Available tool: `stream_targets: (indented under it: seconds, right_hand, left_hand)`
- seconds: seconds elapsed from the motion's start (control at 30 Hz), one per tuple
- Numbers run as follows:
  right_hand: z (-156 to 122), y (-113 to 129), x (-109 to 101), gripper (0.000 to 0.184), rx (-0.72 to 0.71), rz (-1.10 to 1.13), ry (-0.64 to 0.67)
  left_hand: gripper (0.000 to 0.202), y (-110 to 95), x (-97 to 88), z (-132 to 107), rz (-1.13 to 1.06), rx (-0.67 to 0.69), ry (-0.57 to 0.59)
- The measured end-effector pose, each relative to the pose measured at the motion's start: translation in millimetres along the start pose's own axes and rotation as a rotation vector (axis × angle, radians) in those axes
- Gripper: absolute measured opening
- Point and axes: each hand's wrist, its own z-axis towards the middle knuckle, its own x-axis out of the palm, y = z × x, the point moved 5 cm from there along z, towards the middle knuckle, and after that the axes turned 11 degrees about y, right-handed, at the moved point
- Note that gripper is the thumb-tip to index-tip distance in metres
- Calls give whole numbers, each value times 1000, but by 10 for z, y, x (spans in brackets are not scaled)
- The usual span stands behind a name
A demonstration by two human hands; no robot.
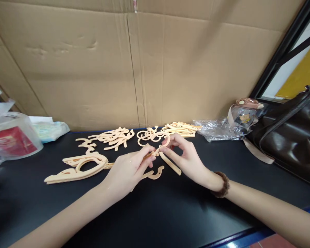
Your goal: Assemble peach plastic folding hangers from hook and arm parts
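Observation:
My left hand (pixel 129 166) pinches a beige plastic hanger arm, mostly hidden by its fingers. A curved ring-shaped hanger part (pixel 168 140) is held between the thumb and fingers of my right hand (pixel 187 156). The two pieces meet at the fingertips; whether they are joined I cannot tell. Just below lie a straight beige strip (pixel 172 165) and a hanger hook (pixel 158 173), the hook beside another strip partly behind my left hand. To the left rests a folded beige hanger (pixel 92 168) with a round opening in its middle.
Behind my hands are piles of curved hanger arms (pixel 116 136), ring parts (pixel 144 137) and straight strips (pixel 182 129) on the black table (pixel 170 213). Cardboard (pixel 98 69) stands at the back. Crumpled clear plastic (pixel 214 130), a bottle (pixel 245 115) and a dark bag (pixel 286 134) sit right; a plastic-wrapped roll (pixel 15 134) left.

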Motion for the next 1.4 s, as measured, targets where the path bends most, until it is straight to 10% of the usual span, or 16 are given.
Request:
stream_targets:
  seconds: [0.23,0.4,0.7,1.03,1.4]
  right_hand:
    - [74,-139,-97,10,111,-385,116]
    - [38,-277,-36,30,183,-836,258]
    - [105,-394,-91,11,251,-384,268]
    - [75,-314,3,9,136,191,245]
    - [48,-91,-4,12,-27,-415,260]
  left_hand:
    - [30,116,-89,15,334,-18,-202]
    - [36,289,-179,28,106,-63,-252]
    - [40,384,-247,16,-84,-241,-245]
    - [35,333,-260,27,-244,-135,-224]
    - [35,196,-226,59,-424,27,-71]
